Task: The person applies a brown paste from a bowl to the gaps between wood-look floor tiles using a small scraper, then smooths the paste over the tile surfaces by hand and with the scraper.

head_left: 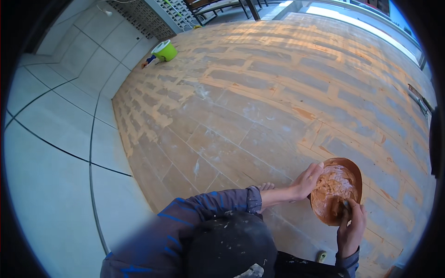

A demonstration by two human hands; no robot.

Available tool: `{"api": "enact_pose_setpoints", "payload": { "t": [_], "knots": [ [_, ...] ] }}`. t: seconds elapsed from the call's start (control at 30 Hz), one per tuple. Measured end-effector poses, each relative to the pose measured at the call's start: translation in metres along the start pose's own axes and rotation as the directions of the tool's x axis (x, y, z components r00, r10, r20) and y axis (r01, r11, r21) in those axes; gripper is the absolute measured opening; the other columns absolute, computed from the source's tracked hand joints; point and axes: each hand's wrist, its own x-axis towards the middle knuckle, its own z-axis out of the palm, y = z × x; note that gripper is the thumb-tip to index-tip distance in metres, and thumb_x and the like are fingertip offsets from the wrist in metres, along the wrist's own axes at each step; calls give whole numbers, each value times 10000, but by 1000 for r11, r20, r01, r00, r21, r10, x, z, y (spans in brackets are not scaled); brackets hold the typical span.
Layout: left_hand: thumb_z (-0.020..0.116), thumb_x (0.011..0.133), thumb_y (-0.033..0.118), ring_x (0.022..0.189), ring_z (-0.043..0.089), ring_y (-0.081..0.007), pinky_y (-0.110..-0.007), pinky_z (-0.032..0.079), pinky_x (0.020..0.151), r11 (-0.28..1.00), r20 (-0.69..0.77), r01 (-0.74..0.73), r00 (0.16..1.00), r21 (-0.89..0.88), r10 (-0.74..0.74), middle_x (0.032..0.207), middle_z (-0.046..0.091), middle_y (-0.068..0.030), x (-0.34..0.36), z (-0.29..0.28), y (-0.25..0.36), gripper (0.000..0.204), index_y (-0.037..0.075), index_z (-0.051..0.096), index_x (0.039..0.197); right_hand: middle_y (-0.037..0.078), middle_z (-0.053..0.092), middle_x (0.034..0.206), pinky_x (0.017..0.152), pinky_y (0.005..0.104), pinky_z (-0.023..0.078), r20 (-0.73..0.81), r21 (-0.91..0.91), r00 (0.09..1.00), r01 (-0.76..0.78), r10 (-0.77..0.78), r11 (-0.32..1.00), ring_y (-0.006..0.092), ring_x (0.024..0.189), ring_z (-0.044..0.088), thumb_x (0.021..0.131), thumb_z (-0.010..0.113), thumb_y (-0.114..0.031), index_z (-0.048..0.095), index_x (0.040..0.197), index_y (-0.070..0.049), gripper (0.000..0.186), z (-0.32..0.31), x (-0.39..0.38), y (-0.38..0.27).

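Observation:
An oval brown bowl (pixel 359 178) holds a wet mix of orange-brown grout (pixel 334 183) streaked with white powder. My left hand (pixel 308 183) grips the bowl's left rim, its fingertips over the edge. At the bowl's near right side, my right hand (pixel 353 224) is closed on a small tool whose end dips into the mix. Most of that tool is hidden by the fingers and the grout, so its kind does not show.
Grout smears cover much of the tiled floor (pixel 208 139). By the left tiled wall (pixel 55 120) stands a green bucket (pixel 165 52). Long tools (pixel 421 99) lie far right; a greenish object (pixel 321 256) lies near my knee. A bench (pixel 218 6) stands at the back.

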Motion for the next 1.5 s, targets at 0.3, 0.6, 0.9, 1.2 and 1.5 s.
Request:
{"api": "enact_pose_setpoints", "payload": {
  "t": [0.3,0.6,0.9,1.2,1.5],
  "knots": [
    [268,1099,592,1170,547,-290,-423,414,1037,915,-112,400,913,49,-393,1189,580,-220,5,-27,-16,663,-21,477,1244,203,663,854,768,454,477,341,6,933,-120,111,993,385,841,620,831,627,62,684,1108,0,290,69,-1,-40],
    [255,1099,596,1242,529,-279,-404,411,1081,882,-10,468,883,-53,-469,1315,555,-209,30,-32,-7,708,-30,456,1363,188,726,1150,961,442,510,116,47,988,-112,106,993,366,1106,674,852,627,133,681,1160,2,338,78,1,-46],
    [254,1115,537,1287,600,-268,-425,534,1055,733,322,576,815,-362,-482,1434,564,-184,35,-38,-16,681,-2,420,1496,94,700,1314,961,409,505,239,68,960,136,-148,988,279,1230,658,819,660,61,678,1237,-68,437,55,-18,-23],
    [246,1115,539,1291,595,-260,-405,517,1072,718,289,627,778,-302,-558,1431,579,-173,16,-36,-16,692,-6,462,1482,116,645,1406,950,403,515,300,-71,912,315,-281,947,267,1265,643,916,618,-105,670,1269,-72,359,37,-58,-30],
    [237,1132,501,1274,579,-235,-354,461,1086,906,211,327,938,-269,-276,1418,575,-167,33,-30,-39,660,-31,433,1470,145,708,1275,925,371,522,-66,-4,997,48,-48,999,279,1189,680,859,704,44,668,1221,-44,375,34,-89,-34]
  ]
}}
